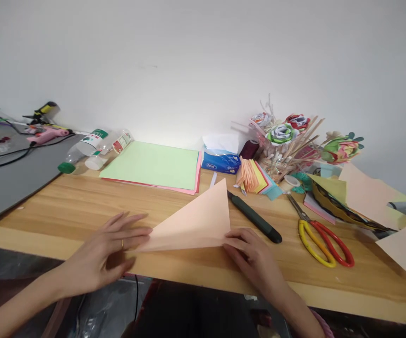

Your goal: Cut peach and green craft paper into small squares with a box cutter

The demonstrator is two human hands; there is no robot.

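A peach-coloured sheet of paper (198,218), folded into a triangle, lies on the wooden table near its front edge. Its tall corner points away from me. My left hand (102,249), a ring on one finger, rests with fingers stretched out over the paper's left corner. At the lower right corner, my right hand (250,256) pinches the paper between thumb and fingers. Just right of the paper lies a dark green utility knife (255,218). Farther right are scissors (317,234) with one yellow and one red handle.
Behind the paper lies a stack of coloured sheets (153,164), light green on top. Plastic bottles (83,148) lie at the back left, near a pink glue gun (50,135). A blue tissue pack (220,162), folded papers (255,176) and paper flowers (282,134) stand along the wall.
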